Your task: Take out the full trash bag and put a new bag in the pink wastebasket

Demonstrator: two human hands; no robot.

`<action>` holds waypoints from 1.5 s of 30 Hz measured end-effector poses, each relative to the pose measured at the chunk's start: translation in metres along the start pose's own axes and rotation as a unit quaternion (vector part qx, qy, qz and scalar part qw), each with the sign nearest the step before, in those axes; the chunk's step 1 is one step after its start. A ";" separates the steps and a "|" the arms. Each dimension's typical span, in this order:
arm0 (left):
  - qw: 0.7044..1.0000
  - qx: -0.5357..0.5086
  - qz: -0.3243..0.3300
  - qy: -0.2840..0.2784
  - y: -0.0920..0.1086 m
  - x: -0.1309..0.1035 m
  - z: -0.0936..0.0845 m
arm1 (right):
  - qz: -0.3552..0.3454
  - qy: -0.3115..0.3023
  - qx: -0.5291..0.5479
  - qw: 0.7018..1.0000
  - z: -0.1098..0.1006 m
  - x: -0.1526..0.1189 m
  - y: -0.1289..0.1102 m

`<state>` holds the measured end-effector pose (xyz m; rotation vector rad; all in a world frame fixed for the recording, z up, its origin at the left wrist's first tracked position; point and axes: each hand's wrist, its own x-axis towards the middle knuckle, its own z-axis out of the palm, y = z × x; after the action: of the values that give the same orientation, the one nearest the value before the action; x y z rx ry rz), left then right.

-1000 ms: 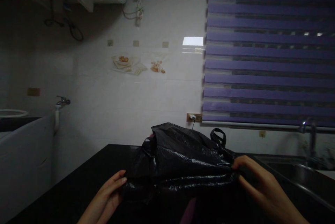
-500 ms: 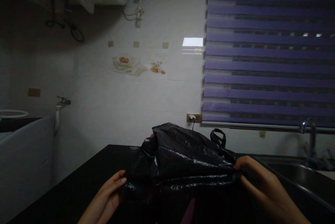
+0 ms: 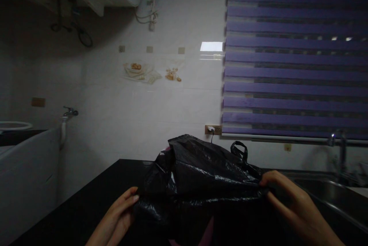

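Note:
A shiny black plastic bag (image 3: 207, 169) is stretched between my two hands above the dark countertop. My left hand (image 3: 122, 209) pinches its left edge between thumb and fingers. The bag's right side is gripped by my right hand (image 3: 290, 200), with the thumb below and the fingers above. One looped handle of the bag stands up near the right end. Something purple (image 3: 207, 232) shows at the bottom centre, below the bag; a little pink also peeks out behind the bag's upper left edge. What the bag holds, if anything, is hidden.
The black countertop (image 3: 100, 188) reaches toward the tiled wall. On the right are a metal sink (image 3: 330, 192) and a faucet (image 3: 342, 154). A white appliance (image 3: 28, 184) stands at the left. A socket with a plug (image 3: 212, 129) is behind the bag.
My right hand has moved slightly to the right, pulling the bag's right side a little tauter. My left hand is almost unchanged. Slightly more purple shows at the bottom.

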<state>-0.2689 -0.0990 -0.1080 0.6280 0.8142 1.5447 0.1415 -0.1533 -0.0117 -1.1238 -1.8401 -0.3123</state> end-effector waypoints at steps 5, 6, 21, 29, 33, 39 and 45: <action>1.000 0.004 0.008 -0.006 0.001 -0.002 -0.002 | -0.006 -0.007 0.004 1.000 -0.001 0.001 -0.002; 1.000 0.006 0.009 -0.006 0.001 -0.002 -0.002 | -0.001 -0.010 0.006 1.000 -0.002 0.001 -0.003; 0.999 0.008 0.004 -0.044 0.001 -0.001 -0.007 | 0.009 -0.003 0.015 1.000 -0.005 0.000 -0.005; 1.000 0.006 -0.001 -0.020 0.004 -0.008 -0.004 | 0.018 0.000 0.004 1.000 -0.009 0.002 -0.011; 1.000 0.011 -0.004 -0.021 0.001 -0.005 -0.010 | 0.015 0.006 0.003 1.000 -0.009 0.002 -0.012; 0.999 0.019 0.002 -0.035 0.001 -0.005 -0.014 | -0.035 0.019 -0.010 0.999 -0.011 -0.001 -0.010; 0.998 0.012 0.011 -0.059 0.001 -0.005 -0.017 | -0.044 0.007 -0.027 0.999 -0.009 -0.006 -0.008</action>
<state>-0.2819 -0.1061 -0.1176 0.7402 0.7401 1.5045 0.1408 -0.1666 -0.0103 -1.0771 -1.8818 -0.4216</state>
